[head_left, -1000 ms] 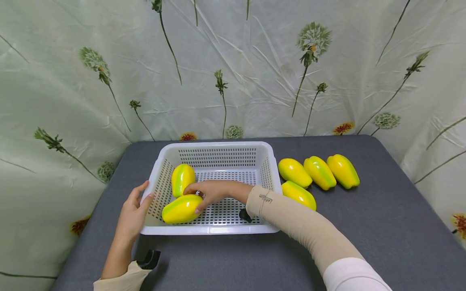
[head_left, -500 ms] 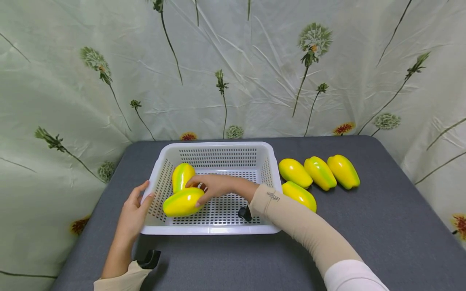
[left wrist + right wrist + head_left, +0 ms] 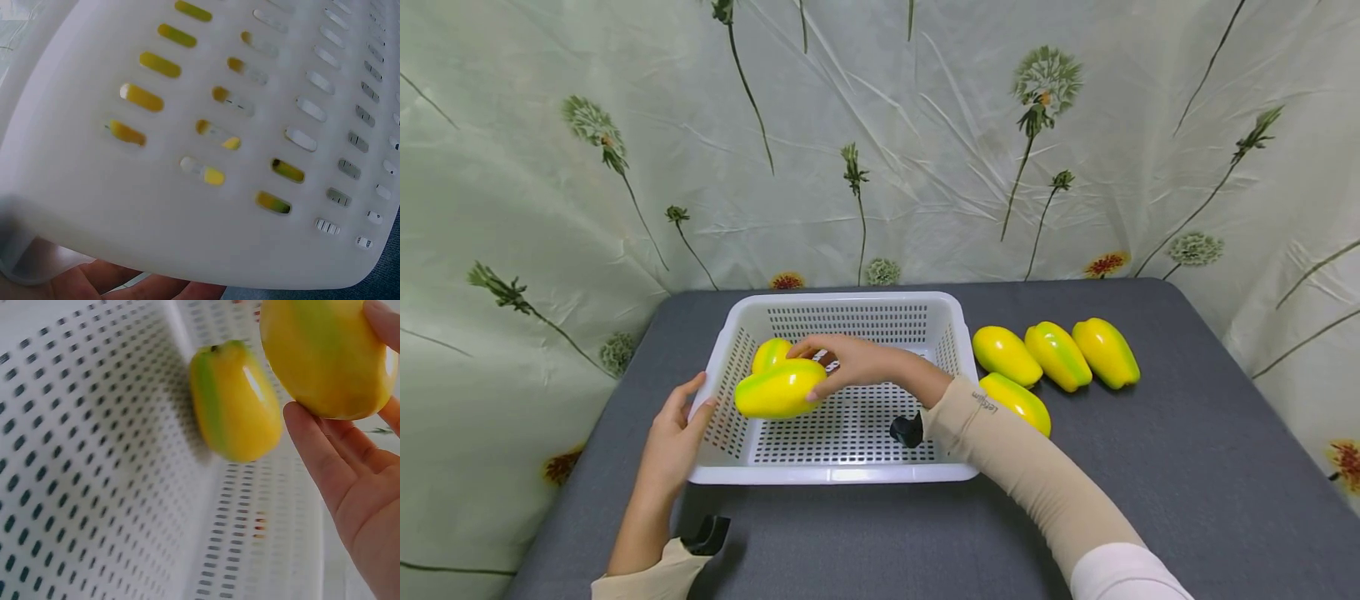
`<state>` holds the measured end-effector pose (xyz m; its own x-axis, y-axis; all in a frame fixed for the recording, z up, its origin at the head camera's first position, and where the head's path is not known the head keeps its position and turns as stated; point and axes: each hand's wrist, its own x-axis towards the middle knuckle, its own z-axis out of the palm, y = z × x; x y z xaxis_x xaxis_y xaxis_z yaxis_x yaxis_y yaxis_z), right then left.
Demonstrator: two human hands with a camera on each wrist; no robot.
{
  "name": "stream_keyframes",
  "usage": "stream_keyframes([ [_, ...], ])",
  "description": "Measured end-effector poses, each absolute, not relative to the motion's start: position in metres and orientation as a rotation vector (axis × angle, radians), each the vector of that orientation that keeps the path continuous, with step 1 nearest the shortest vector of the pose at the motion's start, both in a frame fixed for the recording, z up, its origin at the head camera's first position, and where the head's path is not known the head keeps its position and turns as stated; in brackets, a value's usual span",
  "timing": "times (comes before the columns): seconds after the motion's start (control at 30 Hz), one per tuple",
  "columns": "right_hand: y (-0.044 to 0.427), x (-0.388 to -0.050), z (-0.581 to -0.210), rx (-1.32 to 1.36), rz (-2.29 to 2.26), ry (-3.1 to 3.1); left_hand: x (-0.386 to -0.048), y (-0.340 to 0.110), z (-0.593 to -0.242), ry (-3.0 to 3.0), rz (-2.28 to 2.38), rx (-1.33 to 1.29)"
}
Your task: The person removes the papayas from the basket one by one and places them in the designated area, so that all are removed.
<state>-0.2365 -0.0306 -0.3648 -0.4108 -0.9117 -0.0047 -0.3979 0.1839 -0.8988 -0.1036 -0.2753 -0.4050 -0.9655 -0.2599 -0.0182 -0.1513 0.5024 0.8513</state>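
My right hand [image 3: 857,364] grips one end of a yellow-green fruit [image 3: 780,389] above the left part of the white basket [image 3: 831,474]. In the right wrist view the thumb and fingers of that hand [image 3: 356,481] pinch the held fruit [image 3: 325,356], and a second fruit [image 3: 234,403] lies in the basket beyond it. That second fruit [image 3: 771,353] is partly hidden in the head view. My left hand [image 3: 673,437] holds the basket's left rim; in the left wrist view its fingers [image 3: 150,287] show below the basket wall [image 3: 187,237].
Several similar fruits lie right of the basket: one against its side [image 3: 1017,403], others behind it [image 3: 1006,355], [image 3: 1058,356], [image 3: 1107,352]. They rest on a grey table [image 3: 865,542]. A flower-patterned cloth [image 3: 947,167] hangs behind.
My right hand has raised the gripped fruit from the basket's front left and moved it away from me, so it now covers part of the other fruit. The left hand has stayed put.
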Motion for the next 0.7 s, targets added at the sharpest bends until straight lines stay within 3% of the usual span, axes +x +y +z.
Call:
stream_keyframes([
  [0.33, -0.017, -0.234, -0.347, -1.242, -1.354, 1.874, -0.104, -0.275, -0.405, -2.612, -1.494, 0.355],
  [0.7, 0.016, -0.232, -0.337, -1.174, -1.565, 1.891, -0.129, -0.321, -0.483, -2.573, -1.390, 0.282],
])
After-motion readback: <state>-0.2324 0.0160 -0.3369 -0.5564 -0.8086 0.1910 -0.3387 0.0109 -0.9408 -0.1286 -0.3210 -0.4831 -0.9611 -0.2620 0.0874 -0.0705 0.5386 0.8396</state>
